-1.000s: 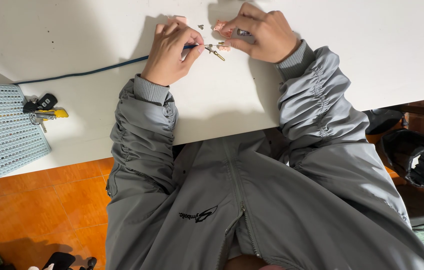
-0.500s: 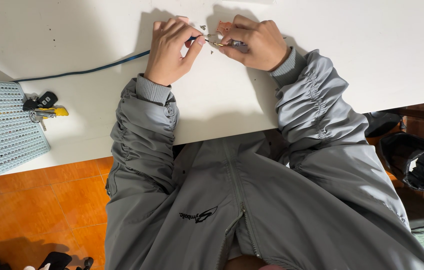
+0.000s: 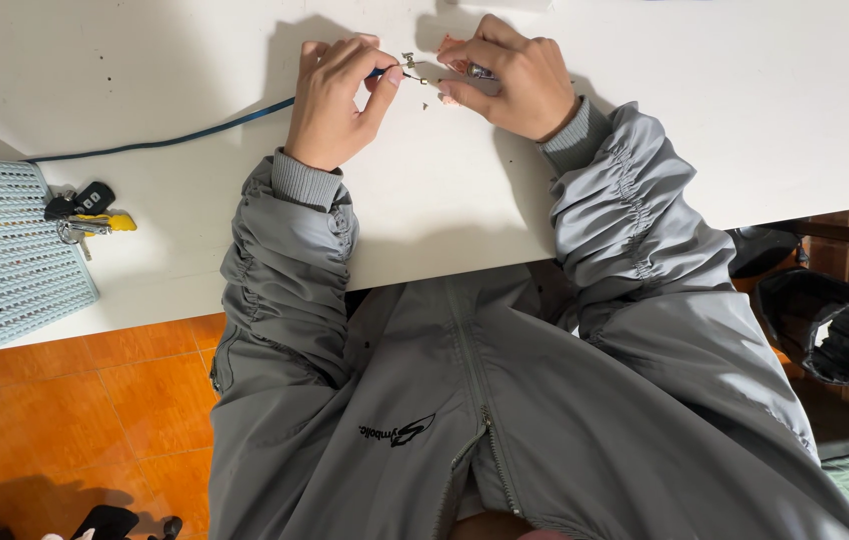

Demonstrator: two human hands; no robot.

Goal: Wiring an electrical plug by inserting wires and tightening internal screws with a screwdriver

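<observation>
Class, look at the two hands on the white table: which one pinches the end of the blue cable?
The left hand: its fingertips pinch the blue cable, which trails off leftward across the table. The right hand grips a small metal part instead.

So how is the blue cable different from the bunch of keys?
The blue cable is long and thin and runs across the white table, while the bunch of keys sits in a small clump. The left hand pinches the cable's end; the keys lie untouched beside the pale blue basket. The cable is one colour; the keys show black, silver and yellow. Both rest on the table.
</observation>
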